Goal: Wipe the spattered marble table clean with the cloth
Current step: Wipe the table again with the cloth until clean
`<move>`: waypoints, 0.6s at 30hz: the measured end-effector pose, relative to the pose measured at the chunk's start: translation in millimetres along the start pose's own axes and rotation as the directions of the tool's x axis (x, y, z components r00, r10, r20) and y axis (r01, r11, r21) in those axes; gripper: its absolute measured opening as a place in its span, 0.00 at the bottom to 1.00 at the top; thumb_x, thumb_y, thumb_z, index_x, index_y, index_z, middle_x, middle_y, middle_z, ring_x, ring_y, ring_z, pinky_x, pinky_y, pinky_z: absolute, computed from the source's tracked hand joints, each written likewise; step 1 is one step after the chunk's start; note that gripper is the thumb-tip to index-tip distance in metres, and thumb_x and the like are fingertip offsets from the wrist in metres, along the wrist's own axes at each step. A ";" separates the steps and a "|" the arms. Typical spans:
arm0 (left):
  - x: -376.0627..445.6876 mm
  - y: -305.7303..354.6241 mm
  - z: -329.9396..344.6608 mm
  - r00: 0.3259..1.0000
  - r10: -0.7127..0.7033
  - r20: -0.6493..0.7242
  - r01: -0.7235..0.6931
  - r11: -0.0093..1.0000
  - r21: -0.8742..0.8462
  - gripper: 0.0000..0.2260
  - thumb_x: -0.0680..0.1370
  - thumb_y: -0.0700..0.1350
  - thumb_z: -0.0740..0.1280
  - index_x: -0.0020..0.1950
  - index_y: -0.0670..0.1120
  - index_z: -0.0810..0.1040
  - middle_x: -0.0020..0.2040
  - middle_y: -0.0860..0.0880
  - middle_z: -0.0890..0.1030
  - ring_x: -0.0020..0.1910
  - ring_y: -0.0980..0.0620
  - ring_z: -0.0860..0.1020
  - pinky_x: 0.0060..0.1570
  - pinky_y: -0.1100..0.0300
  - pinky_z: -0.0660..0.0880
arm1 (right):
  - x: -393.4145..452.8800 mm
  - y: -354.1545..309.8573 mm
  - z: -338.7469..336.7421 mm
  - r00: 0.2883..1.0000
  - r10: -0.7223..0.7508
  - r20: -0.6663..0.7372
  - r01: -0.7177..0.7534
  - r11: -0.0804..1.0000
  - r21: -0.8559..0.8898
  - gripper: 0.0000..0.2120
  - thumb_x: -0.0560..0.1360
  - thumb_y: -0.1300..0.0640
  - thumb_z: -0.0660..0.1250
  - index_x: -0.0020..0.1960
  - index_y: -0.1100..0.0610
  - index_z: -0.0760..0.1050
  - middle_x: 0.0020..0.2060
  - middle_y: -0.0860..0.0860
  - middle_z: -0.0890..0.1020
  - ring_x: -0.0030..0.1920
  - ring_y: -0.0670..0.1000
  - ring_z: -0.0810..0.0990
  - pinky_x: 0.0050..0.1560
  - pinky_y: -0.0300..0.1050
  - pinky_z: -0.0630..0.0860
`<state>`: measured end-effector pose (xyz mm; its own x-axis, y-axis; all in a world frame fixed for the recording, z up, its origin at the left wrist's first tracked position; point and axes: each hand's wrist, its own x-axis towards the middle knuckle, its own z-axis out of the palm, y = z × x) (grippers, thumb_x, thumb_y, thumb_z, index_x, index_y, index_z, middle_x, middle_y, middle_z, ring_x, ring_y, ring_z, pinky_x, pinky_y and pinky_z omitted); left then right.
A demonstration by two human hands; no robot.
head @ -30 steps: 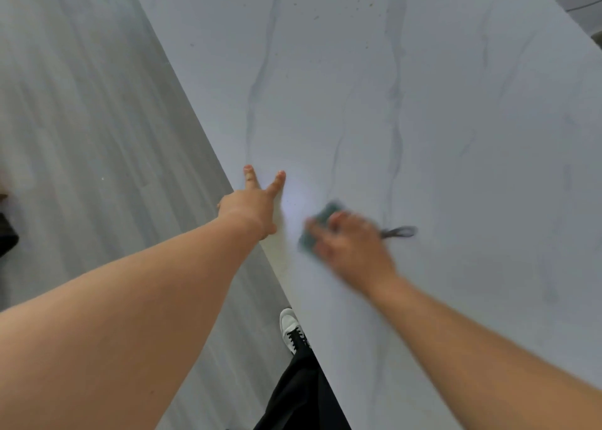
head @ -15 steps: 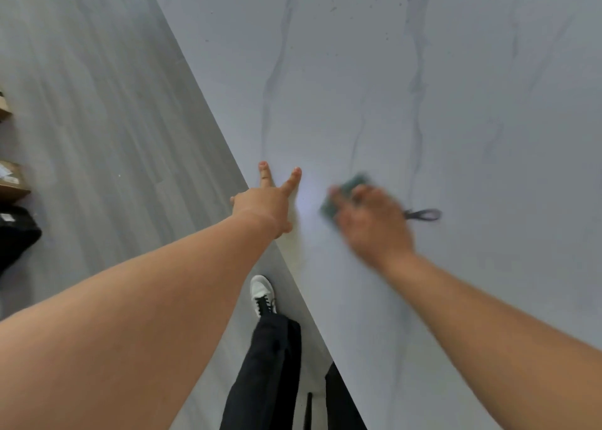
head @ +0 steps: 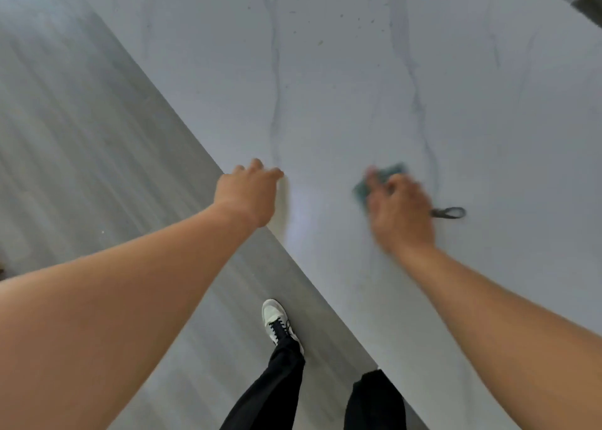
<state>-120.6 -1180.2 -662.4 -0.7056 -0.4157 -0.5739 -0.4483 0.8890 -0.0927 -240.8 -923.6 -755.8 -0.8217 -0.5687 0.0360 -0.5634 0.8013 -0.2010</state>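
Note:
The white marble table (head: pixel 374 97) with grey veins fills the upper right. Small dark spatter specks (head: pixel 341 15) dot its far part. My right hand (head: pixel 399 209), blurred by motion, presses down on a small teal cloth (head: pixel 389 172) on the table, which shows only beyond the fingertips. A dark loop (head: pixel 451 213) sticks out from under the hand on its right. My left hand (head: pixel 250 191) rests on the table's near left edge, its fingers bent and holding nothing.
The table's edge (head: pixel 182 126) runs diagonally from upper left to lower right, with grey plank floor (head: pixel 81 136) to its left. My legs in black trousers and a white shoe (head: pixel 277 322) stand on the floor beside the edge.
My right hand has slid the cloth away from the left hand, further onto the table. My left hand's spread fingers have folded in. My feet have stepped along the edge.

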 end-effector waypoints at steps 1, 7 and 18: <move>9.7 -11.8 -0.1 0.999 -0.038 0.038 0.037 0.999 0.025 0.33 0.80 0.43 0.62 0.81 0.63 0.55 0.79 0.43 0.62 0.73 0.37 0.69 0.68 0.38 0.70 | 15.2 -1.3 -0.7 0.962 0.270 -0.046 -0.268 0.962 0.040 0.22 0.84 0.42 0.56 0.72 0.49 0.74 0.56 0.58 0.77 0.52 0.64 0.77 0.52 0.57 0.75; 35.7 -20.4 18.2 0.981 -0.097 0.170 0.085 0.994 0.073 0.47 0.81 0.51 0.67 0.80 0.64 0.30 0.83 0.39 0.37 0.81 0.30 0.50 0.68 0.18 0.42 | -94.8 -125.5 14.6 0.964 -0.242 0.111 0.249 0.967 -0.053 0.25 0.83 0.52 0.56 0.80 0.47 0.60 0.58 0.57 0.73 0.50 0.62 0.75 0.51 0.59 0.69; 37.4 -23.7 11.9 0.982 -0.044 0.186 0.020 0.991 0.129 0.47 0.81 0.61 0.65 0.79 0.61 0.27 0.82 0.35 0.37 0.80 0.28 0.52 0.73 0.23 0.46 | 4.7 -87.7 16.8 0.853 0.489 -0.181 -0.499 0.866 -0.012 0.24 0.82 0.51 0.61 0.78 0.46 0.68 0.61 0.59 0.74 0.53 0.64 0.74 0.56 0.61 0.70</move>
<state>-129.9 -1214.6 -691.3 -0.5706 -0.4118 -0.7105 -0.3878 0.8978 -0.2088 -193.9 -999.7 -754.5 -0.9921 -0.0598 0.1099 -0.0791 0.9804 -0.1807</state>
